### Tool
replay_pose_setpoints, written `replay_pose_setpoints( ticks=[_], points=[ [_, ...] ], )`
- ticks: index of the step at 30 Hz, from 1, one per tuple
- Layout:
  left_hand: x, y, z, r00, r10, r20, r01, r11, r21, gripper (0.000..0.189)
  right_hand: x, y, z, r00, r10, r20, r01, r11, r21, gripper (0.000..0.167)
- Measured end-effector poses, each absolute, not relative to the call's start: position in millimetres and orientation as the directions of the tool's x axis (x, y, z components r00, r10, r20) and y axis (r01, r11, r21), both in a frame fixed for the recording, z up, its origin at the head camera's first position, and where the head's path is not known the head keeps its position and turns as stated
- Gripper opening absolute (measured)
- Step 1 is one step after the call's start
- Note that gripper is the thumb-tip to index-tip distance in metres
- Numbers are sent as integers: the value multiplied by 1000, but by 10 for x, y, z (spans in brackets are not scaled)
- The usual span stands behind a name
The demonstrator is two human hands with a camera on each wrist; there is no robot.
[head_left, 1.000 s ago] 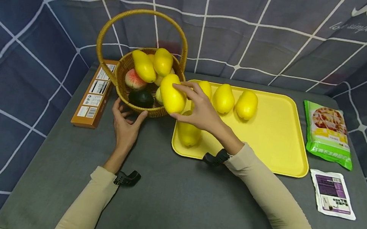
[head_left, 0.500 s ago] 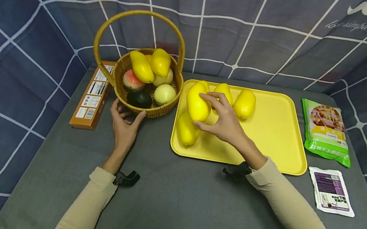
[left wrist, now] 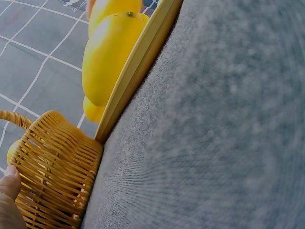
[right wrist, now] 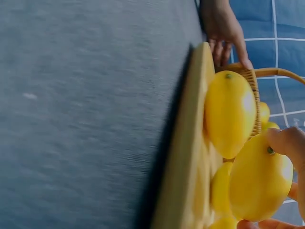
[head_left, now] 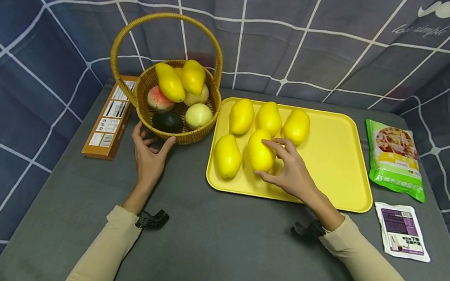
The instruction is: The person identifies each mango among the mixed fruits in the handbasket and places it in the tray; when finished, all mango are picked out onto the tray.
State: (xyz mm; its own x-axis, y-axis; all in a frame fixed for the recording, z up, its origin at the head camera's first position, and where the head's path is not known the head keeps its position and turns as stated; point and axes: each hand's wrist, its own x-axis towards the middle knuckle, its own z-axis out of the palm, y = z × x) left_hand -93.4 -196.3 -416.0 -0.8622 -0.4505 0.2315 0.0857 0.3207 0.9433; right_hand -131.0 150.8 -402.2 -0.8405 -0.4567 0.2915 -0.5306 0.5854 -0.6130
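Note:
My right hand pinches a yellow mango between thumb and fingers, low over the yellow tray. In the right wrist view, the thumb lies near the stem end of the held mango. Several other mangoes stand about it on the tray, one at the left front. My left hand holds the near side of the wicker basket, its thumb on the rim. Inside the basket are two yellow mangoes on top, a red peach, a dark avocado and pale round fruits.
An orange-brown box lies left of the basket. Right of the tray are a green food packet and a white and purple pouch. A tall arched handle rises over the basket, close to the grid-patterned curtain behind.
My right hand has carried the mango from over the basket's right edge rightward and down to the tray. My left hand stays at the basket.

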Motion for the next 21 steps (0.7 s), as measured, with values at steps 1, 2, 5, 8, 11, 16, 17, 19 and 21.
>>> replay_pose_setpoints(
  ticks=[1,2,5,8,11,16,17,19,21],
  points=[
    [-932,-1965,-4158,-862,-452,230,85,319,944,86,-1305,1514,-4051,-839,-461,288,-532,589,-608,77],
    [-930,-1967,-4156,-861,-454,230,84,319,944,85,-1300,1519,-4078,-838,-465,285,-534,593,-603,77],
    [-928,-1969,-4152,-860,-456,229,83,318,944,85,-1281,1516,-4134,-838,-472,274,-533,603,-593,77],
    [-926,-1972,-4158,-859,-458,229,83,317,945,85,-1267,1505,-4174,-840,-475,261,-529,613,-587,77],
    [-924,-1974,-4165,-859,-456,231,87,316,945,85,-1255,1497,-4197,-844,-474,252,-523,617,-588,77],
    [-921,-1968,-4167,-860,-451,238,94,319,943,85,-1233,1487,-4204,-844,-474,251,-522,620,-586,76],
    [-921,-1966,-4167,-860,-451,238,94,319,943,86,-1231,1486,-4205,-844,-473,250,-522,622,-584,76],
    [-920,-1962,-4166,-861,-451,237,94,317,944,86,-1228,1484,-4208,-847,-470,249,-519,626,-583,76],
    [-922,-1959,-4163,-861,-451,235,94,314,945,86,-1225,1486,-4210,-849,-467,246,-515,630,-581,76]
  ],
)
